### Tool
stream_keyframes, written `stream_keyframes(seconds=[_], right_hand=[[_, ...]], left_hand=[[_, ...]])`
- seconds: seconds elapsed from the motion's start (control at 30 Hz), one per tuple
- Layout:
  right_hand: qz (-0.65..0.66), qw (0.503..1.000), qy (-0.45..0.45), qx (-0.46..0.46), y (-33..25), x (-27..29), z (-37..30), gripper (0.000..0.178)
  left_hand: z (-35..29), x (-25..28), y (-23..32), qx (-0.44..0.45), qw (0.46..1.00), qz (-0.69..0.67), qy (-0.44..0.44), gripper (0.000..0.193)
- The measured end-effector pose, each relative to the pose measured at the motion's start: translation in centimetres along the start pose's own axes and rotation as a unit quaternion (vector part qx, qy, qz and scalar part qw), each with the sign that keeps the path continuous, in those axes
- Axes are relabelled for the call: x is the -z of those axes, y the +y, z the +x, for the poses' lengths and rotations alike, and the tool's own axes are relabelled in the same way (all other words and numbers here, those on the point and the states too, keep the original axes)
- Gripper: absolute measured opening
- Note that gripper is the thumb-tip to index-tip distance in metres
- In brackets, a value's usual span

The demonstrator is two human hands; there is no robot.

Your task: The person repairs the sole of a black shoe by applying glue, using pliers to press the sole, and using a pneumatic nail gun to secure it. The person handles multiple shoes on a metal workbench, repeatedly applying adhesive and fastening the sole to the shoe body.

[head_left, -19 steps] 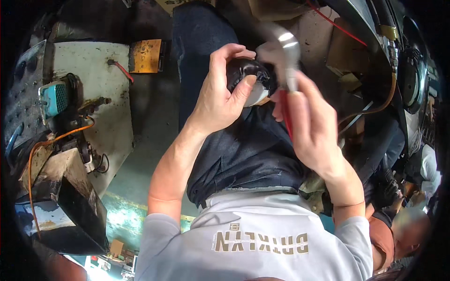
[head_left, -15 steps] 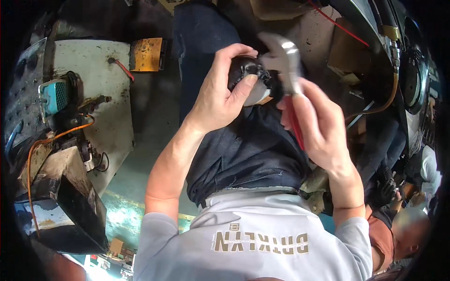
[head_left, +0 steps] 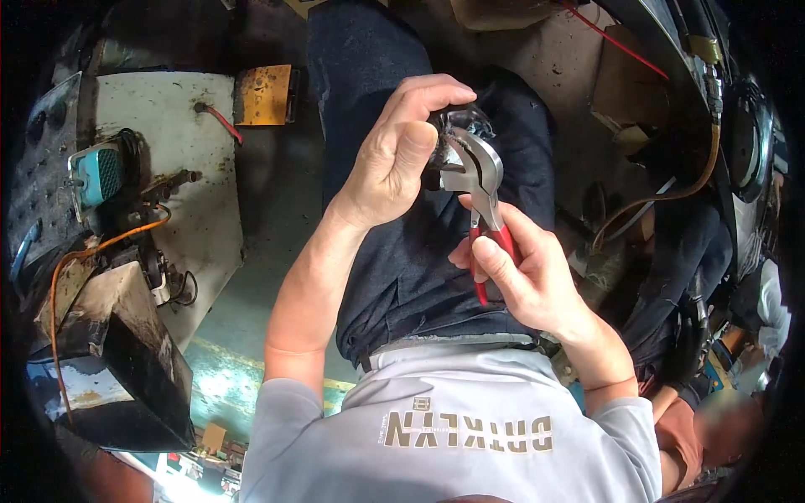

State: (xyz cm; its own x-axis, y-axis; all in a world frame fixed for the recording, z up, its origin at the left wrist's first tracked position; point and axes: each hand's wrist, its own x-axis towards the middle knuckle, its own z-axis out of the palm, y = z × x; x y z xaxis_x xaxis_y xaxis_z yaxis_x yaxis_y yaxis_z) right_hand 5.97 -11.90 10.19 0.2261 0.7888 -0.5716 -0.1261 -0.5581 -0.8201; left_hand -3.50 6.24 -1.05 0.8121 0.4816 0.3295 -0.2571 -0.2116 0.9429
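A black, glossy leather shoe (head_left: 472,120), apparently an upper pulled over a last, is held above my lap. My left hand (head_left: 387,159) wraps round its left side, with the fingers over the far end and the thumb on the near side. My right hand (head_left: 524,272) is closed on the red handles of lasting pliers (head_left: 485,180). Their curved metal jaws reach up to the shoe's edge, touching or nearly touching it. Whether leather is caught between the jaws I cannot tell. Much of the shoe is hidden by my left hand and the pliers.
On the left stands a pale bench top (head_left: 176,109) with a teal foot-switch-like box (head_left: 99,176) and an orange cable (head_left: 54,302). Machine hoses (head_left: 713,151) hang at the right. Another person (head_left: 679,427) sits at the lower right.
The pliers have swung down and left from beside the shoe to its edge, their jaws turned towards it. My left hand has tilted the shoe, so its pale underside no longer shows.
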Motion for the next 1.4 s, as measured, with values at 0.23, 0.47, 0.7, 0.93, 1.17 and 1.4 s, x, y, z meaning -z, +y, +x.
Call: stream_keyframes(seconds=[0.23,0.47,0.7,0.93,1.17,1.4], right_hand=[[0.142,0.989,-0.027,-0.025,-0.2,0.0,0.0,0.039],[0.411,0.908,-0.069,-0.046,1.0,-0.6,-0.1,0.044],[0.669,0.723,-0.135,-0.104,1.0,-0.8,-0.5,0.048],[0.448,0.887,-0.071,-0.085,-0.3,-0.6,-0.4,0.041],[0.17,0.983,0.035,0.057,2.5,-1.1,1.0,0.03],[0.116,0.993,0.015,0.025,1.1,-0.6,0.6,0.031]], left_hand=[[0.0,-0.2,0.3,0.002,1.0,0.026,0.008,0.057],[0.1,-0.1,0.6,0.0,0.999,0.034,0.012,0.056],[-0.1,-0.1,0.5,0.005,0.999,0.036,0.014,0.055],[0.0,-0.4,0.7,-0.001,0.999,0.013,0.037,0.044],[-0.1,-0.2,1.0,0.006,0.999,0.03,0.017,0.049],[-0.4,-0.4,0.8,0.008,0.999,0.041,0.035,0.049]])
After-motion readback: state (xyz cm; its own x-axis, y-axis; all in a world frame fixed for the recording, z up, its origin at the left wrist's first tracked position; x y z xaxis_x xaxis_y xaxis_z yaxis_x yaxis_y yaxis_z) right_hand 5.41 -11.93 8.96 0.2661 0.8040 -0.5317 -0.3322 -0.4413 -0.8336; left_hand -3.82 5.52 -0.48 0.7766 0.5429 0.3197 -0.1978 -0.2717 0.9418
